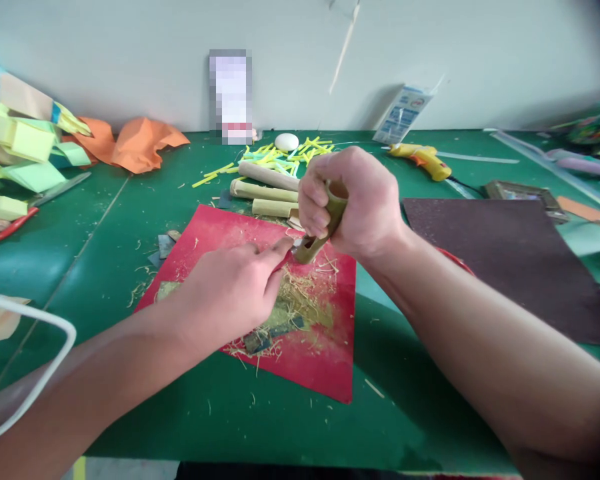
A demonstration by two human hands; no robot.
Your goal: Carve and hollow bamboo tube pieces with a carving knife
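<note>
Item 1, bamboo tube (334,217): tilted, at one o'clock on the red sheet (330,373), with a slot near its lower end. I have the right hand (363,200) clamped around it, fingers wrapped over.

Item 2, small blade (297,245): metal end at the slot, seemingly touching. I have the left hand (243,283) closed on its reddish handle, mostly hidden.

Item 3, shavings (300,287): scattered over the sheet on the green bench (155,420), at six o'clock from the tube.

Item 4, other tubes (263,192): lying at twelve o'clock, beyond the sheet.

Handling notes, my judgement: keep the tube firm, perhaps bracing its lower end on the sheet; take thin, short strokes along the grain, since bamboo splits readily. The right fingers sit just beside the blade, so I would shift them toward one o'clock, clear of any slip.
</note>
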